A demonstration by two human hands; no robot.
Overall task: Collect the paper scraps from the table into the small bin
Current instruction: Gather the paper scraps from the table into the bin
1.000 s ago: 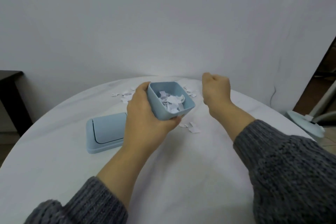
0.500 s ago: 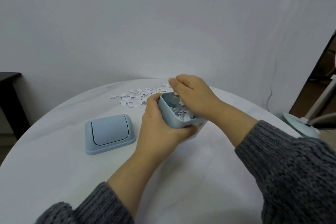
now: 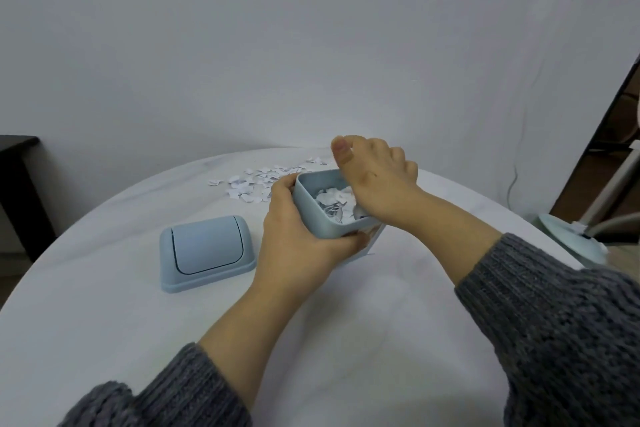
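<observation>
My left hand (image 3: 294, 236) grips the small light-blue bin (image 3: 311, 215) from its left side and holds it near the table's middle. White paper scraps (image 3: 334, 199) lie inside the bin. My right hand (image 3: 377, 184) hovers over the bin's right rim with its thumb lifted away from the fingers; the fingertips point down behind the hand and are hidden. A patch of several loose paper scraps (image 3: 263, 180) is spread on the white table (image 3: 346, 322), just behind and left of the bin.
The bin's light-blue lid (image 3: 206, 248) lies flat on the table left of my left hand. A lamp with a pale-blue base (image 3: 568, 239) stands off the table's right edge. Dark furniture (image 3: 17, 184) stands at far left.
My right hand came from the table's far right to above the bin, and its thumb has now lifted apart from the fingers. My left hand keeps its grip on the bin.
</observation>
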